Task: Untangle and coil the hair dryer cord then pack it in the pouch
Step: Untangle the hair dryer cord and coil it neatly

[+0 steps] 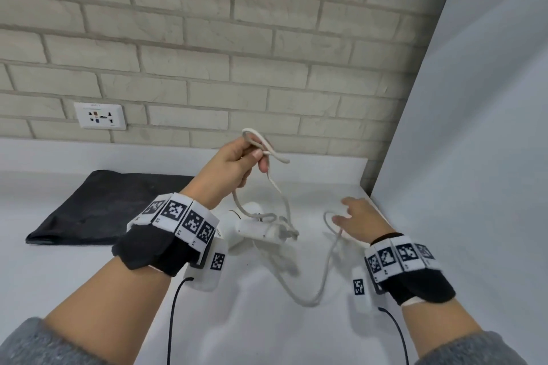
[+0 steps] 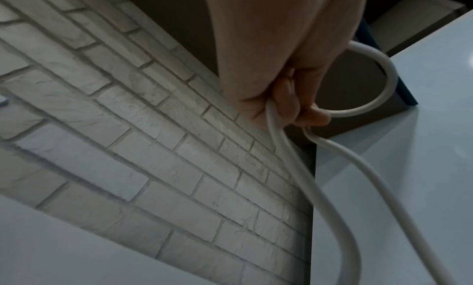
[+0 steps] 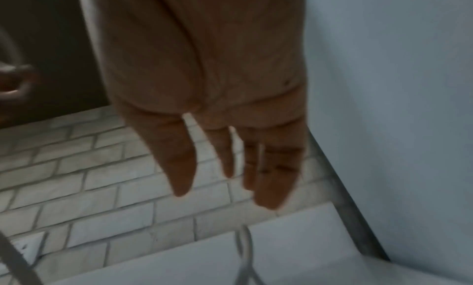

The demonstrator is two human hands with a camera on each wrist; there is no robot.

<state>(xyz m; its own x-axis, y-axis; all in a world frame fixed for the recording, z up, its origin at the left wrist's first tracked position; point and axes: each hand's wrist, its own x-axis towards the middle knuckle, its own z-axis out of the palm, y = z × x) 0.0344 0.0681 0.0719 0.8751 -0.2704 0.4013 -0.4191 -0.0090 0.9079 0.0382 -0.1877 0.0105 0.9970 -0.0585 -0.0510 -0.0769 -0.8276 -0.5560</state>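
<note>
A white hair dryer (image 1: 255,228) lies on the white counter (image 1: 267,320), partly behind my left wrist. Its pale cord (image 1: 323,272) runs from the handle, loops over the counter and rises. My left hand (image 1: 237,163) is lifted above the dryer and grips a small loop of the cord (image 2: 368,83), with two strands hanging from my fist. My right hand (image 1: 355,216) hovers low over the counter at the right, fingers (image 3: 184,168) straight and spread, just above a bend of the cord (image 3: 245,255). The black pouch (image 1: 100,207) lies flat at the left.
A brick wall (image 1: 237,53) with a white socket (image 1: 100,116) stands behind the counter. A plain grey panel (image 1: 474,157) closes the right side, close to my right hand. Black cables (image 1: 173,320) hang from both wrist bands.
</note>
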